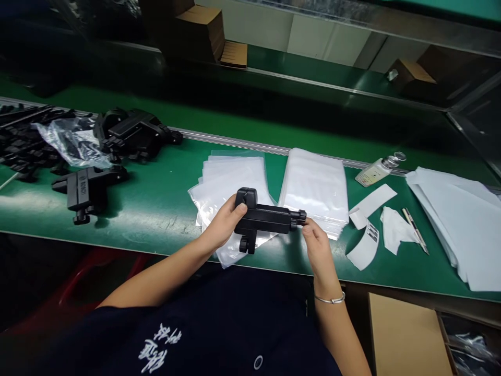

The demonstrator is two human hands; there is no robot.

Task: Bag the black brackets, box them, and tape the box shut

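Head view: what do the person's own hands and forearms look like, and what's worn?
The left hand and right hand are gloveless, the forearms bare. A thin silver bangle circles the right wrist; the dark navy top bears white characters.

The person wears a dark navy top (235,324) with white brush-style characters (158,349) on its left side and a small pale ring mark (258,362). The left hand (226,222) and right hand (318,248) are bare; a slim silver bangle (331,300) circles the right wrist (327,286).
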